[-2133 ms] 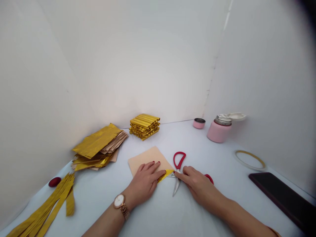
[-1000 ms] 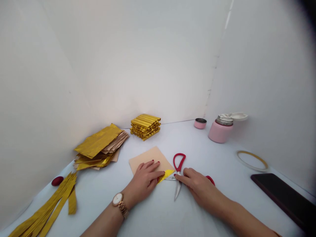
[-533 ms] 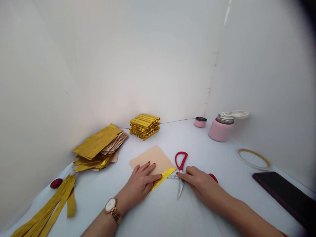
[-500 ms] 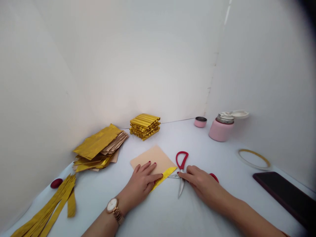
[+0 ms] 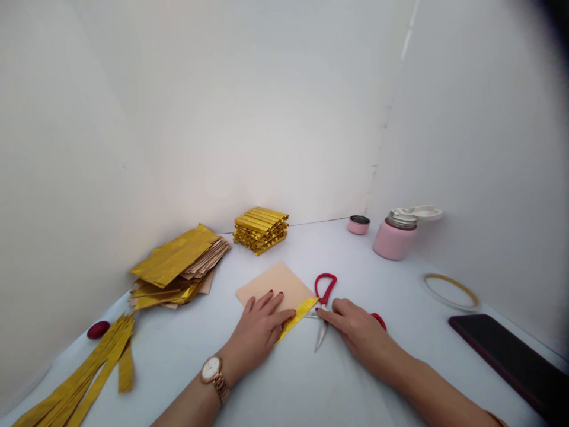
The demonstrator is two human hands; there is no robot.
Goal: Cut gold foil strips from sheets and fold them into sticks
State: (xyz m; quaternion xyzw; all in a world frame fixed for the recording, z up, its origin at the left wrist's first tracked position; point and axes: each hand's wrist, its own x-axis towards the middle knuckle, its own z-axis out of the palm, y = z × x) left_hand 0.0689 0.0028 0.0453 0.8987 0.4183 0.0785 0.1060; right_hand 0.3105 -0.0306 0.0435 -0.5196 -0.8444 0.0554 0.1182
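My left hand (image 5: 262,323) lies spread on a pale peach paper square (image 5: 278,281), pinning it to the table. Along the sheet's near right edge a narrow strip of its shiny gold side (image 5: 303,311) is folded over, partly under my left fingers. My right hand (image 5: 351,326) rests to the right, index finger stretched out toward the strip's far end, over the scissors. Those scissors (image 5: 322,305) lie with blades apart on the table. One red handle shows above my right hand; the other is mostly hidden behind it.
On the left are a pile of gold paper sheets (image 5: 173,258), gold strips (image 5: 95,373) and a dark red oval object (image 5: 98,330). Behind stands a stack of folded gold pieces (image 5: 261,228). On the right are a pink jar (image 5: 395,239), pink cap (image 5: 358,225), tape ring (image 5: 451,290) and phone (image 5: 511,356).
The view has shifted slightly. My right index fingertip is a little closer to the gold strip, which looks narrower. My left hand keeps its place on the paper.
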